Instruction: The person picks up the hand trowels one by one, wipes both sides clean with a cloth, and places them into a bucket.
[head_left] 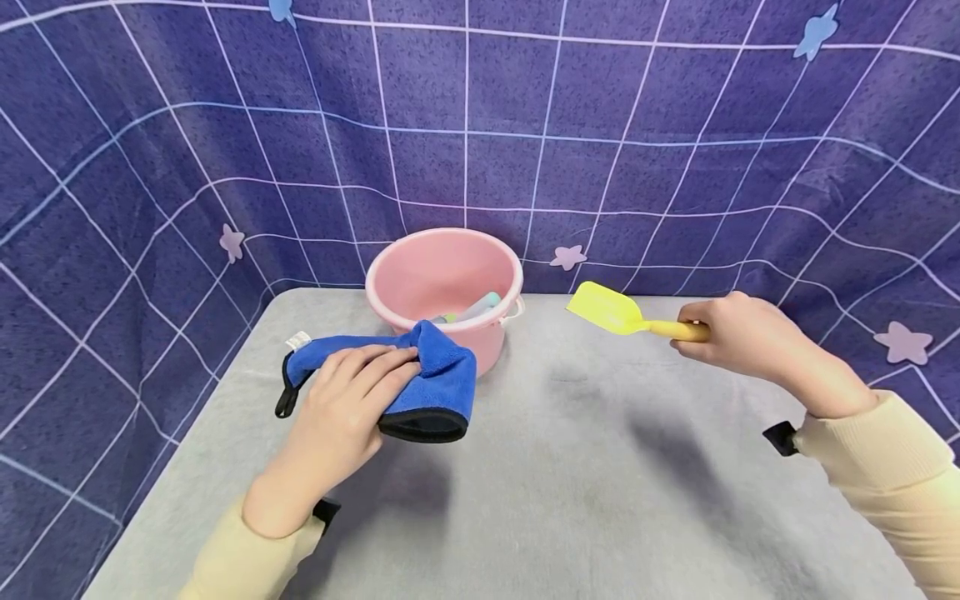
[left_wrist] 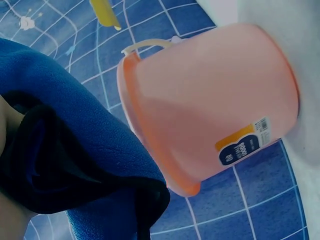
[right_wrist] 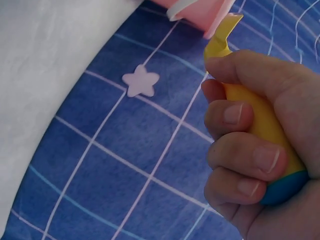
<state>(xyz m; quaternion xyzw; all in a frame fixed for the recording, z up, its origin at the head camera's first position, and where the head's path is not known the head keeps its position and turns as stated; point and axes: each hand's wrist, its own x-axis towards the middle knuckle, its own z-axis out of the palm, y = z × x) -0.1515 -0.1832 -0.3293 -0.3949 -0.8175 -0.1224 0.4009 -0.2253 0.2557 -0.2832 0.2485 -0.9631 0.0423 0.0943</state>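
Note:
My left hand (head_left: 337, 425) grips a blue cloth (head_left: 446, 375) with black edging, a hanging loop and a white tag. The cloth is bunched and held above the table, in front of the pink bucket (head_left: 487, 346), and covers part of its front. In the left wrist view the cloth (left_wrist: 115, 135) fills the near left and most fingers are hidden. On the right, my right hand (head_left: 750, 333) holds a yellow toy shovel (head_left: 607, 308) in the air, its blade pointing left towards the bucket. The right wrist view shows fingers curled round the yellow handle (right_wrist: 260, 120), which has a teal end.
Inside the bucket lies a pale bottle-like item (head_left: 480, 307) with a teal end, partly hidden. The bucket has a white handle (head_left: 515, 310) and a label (left_wrist: 242, 142). A grey cloth-covered table (head_left: 570, 500) lies below, backed by a purple-blue grid curtain (head_left: 600, 100) with stars.

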